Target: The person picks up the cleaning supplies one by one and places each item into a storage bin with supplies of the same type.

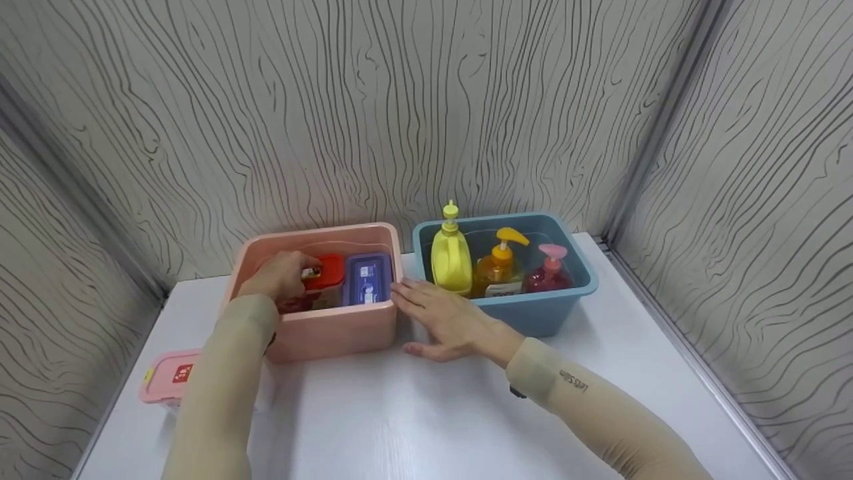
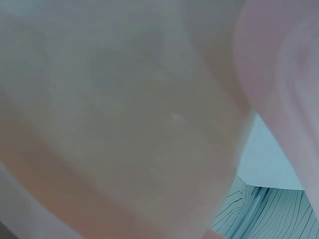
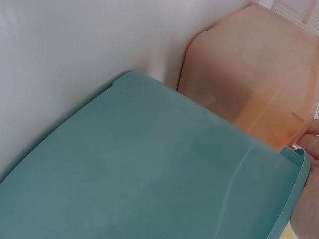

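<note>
My left hand (image 1: 283,273) reaches into the pink bin (image 1: 336,333) and grips the left edge of a red-lidded food container (image 1: 330,270). Its lower part is partly hidden by the bin wall. To its right in the same bin is a container with a purple lid (image 1: 370,277). My right hand (image 1: 443,320) has its fingers extended, the tips at the pink bin's right rim. In the right wrist view, part of the right hand (image 3: 306,184) shows beside the blue bin's rim. The left wrist view is mostly blurred by a close surface.
The blue bin (image 1: 520,317) holds a yellow bottle (image 1: 451,263), an orange pump bottle (image 1: 498,270) and a dark pink pump bottle (image 1: 548,277). A pink-lidded container (image 1: 166,379) stands at front left, partly behind the left forearm. Patterned walls (image 1: 373,120) border the white table (image 1: 373,427).
</note>
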Motion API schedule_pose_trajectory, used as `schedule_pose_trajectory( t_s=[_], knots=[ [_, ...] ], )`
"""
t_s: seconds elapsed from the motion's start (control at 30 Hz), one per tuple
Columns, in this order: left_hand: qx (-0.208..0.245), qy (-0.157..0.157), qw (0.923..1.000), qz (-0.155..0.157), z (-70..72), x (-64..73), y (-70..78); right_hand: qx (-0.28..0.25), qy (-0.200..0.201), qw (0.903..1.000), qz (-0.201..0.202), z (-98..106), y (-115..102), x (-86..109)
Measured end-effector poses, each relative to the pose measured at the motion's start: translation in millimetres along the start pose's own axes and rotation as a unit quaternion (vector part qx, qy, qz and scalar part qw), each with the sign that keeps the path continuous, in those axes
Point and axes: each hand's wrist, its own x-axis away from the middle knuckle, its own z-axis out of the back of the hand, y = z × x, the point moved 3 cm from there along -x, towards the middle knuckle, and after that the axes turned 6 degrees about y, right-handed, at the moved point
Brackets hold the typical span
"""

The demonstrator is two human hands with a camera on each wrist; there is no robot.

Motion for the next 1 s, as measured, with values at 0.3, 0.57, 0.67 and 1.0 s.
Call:
schedule_pose_trajectory(
  t_s=[0.3,0.57,0.67,1.0],
  knots=[
    [0.01,0.009,0.9999,0.0,4.7,5.7,-0.2,0.0,-0.004,1.0,-0.001,-1,1,-1.8],
    [-0.013,0.024,0.9992,-0.028,11.1,4.8,5.2,-0.006,-0.005,1.0,-0.006,0,0,-0.3],
    [-0.025,0.029,0.9984,-0.042,14.4,9.0,9.8,-0.008,-0.004,1.0,-0.004,-1,0,-0.5],
    [-0.049,0.048,0.9955,-0.065,29.7,23.1,31.2,-0.006,0.003,1.0,-0.003,-2,1,0.0]
  ],
)
